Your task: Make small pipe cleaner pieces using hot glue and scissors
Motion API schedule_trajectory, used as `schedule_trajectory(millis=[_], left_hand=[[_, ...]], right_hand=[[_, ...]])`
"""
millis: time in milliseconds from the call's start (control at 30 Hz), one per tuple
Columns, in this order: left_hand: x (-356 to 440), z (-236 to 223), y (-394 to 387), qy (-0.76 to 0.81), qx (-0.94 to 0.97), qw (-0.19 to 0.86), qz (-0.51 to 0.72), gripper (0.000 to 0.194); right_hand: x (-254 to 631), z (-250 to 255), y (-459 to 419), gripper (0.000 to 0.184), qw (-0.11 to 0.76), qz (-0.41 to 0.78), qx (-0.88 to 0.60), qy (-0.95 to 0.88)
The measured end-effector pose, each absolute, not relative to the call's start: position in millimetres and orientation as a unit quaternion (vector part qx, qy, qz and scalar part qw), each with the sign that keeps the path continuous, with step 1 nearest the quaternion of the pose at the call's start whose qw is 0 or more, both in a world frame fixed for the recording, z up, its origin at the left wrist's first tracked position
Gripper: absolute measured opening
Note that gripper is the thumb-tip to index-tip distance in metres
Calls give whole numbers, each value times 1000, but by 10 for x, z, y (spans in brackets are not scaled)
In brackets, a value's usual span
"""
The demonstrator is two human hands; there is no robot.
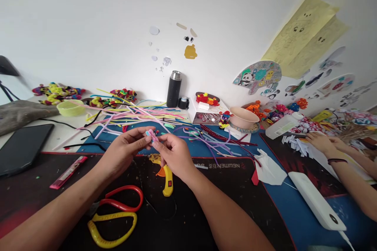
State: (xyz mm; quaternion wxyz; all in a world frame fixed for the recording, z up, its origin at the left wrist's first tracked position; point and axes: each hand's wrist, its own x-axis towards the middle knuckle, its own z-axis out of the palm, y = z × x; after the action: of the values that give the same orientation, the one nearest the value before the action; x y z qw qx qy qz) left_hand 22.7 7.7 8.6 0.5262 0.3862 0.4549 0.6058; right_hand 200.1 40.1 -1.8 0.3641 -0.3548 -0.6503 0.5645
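Observation:
My left hand (128, 146) and my right hand (174, 152) meet over the dark mat, fingertips pinched on a small pink and light-blue pipe cleaner piece (152, 135). Fingers cover part of it, so its full shape is unclear. Just below my right hand lies a yellow glue gun (168, 182), its front end partly behind the hands. Nearer to me, scissors (121, 208) with one red and one yellow handle loop rest on the mat, their blades hidden by my left forearm. Loose pipe cleaners (141, 113) in several colours spread out behind the hands.
A black thermos (174, 89) stands against the wall, left of a white box (196, 114). Further right are a beige bowl (244, 119) and a white power strip (316, 200). A black tablet-like device (25, 147) lies left. A co-worker's hands (321, 143) work at the right.

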Motion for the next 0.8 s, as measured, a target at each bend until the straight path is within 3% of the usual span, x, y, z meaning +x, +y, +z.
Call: schedule_trajectory(millis=[400, 600, 800], left_hand=[[216, 33, 86, 467, 388, 518, 602, 36], [189, 45, 90, 456, 359, 537, 613, 38], [165, 20, 88, 427, 361, 563, 609, 38]], right_hand=[[2008, -15, 364, 30, 366, 439, -399, -717], [2005, -18, 375, 47, 348, 542, -369, -670], [2000, 47, 392, 39, 342, 620, -346, -615]])
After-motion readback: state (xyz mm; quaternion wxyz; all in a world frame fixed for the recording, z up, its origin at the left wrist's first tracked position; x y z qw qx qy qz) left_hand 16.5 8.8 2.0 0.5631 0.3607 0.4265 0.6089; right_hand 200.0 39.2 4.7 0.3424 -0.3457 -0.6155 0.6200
